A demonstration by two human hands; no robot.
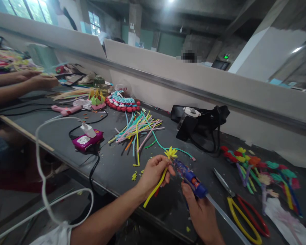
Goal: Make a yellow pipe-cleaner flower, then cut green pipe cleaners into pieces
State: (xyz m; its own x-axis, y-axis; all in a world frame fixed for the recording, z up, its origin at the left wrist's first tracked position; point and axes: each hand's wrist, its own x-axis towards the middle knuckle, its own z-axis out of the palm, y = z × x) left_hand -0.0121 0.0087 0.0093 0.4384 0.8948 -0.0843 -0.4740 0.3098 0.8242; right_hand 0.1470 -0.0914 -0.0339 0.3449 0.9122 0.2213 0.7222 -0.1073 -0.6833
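Observation:
Between the closed fingers of my left hand (pixel 154 173) is a yellow pipe-cleaner flower (pixel 171 153), its yellow stem (pixel 155 191) hanging below the hand. A bit of red shows under those fingers. My right hand (pixel 202 214) is wrapped round a blue glue gun (pixel 191 178) with a clear glue stick (pixel 226 217) running out of its back end. The gun's nozzle is close to the base of the flower; whether they touch I cannot tell. Scissors (pixel 236 200) with one yellow and one red handle lie to the right of my right hand.
A pile of pastel pipe cleaners (pixel 140 127) lies ahead. Finished pipe-cleaner flowers (pixel 265 170) lie at right, a black bag (pixel 216 119) by the partition (pixel 206 85). A purple power strip (pixel 88 140) with a white cable (pixel 42 170) and a pink glue gun (pixel 66 110) are left, near another person's hands (pixel 42 81).

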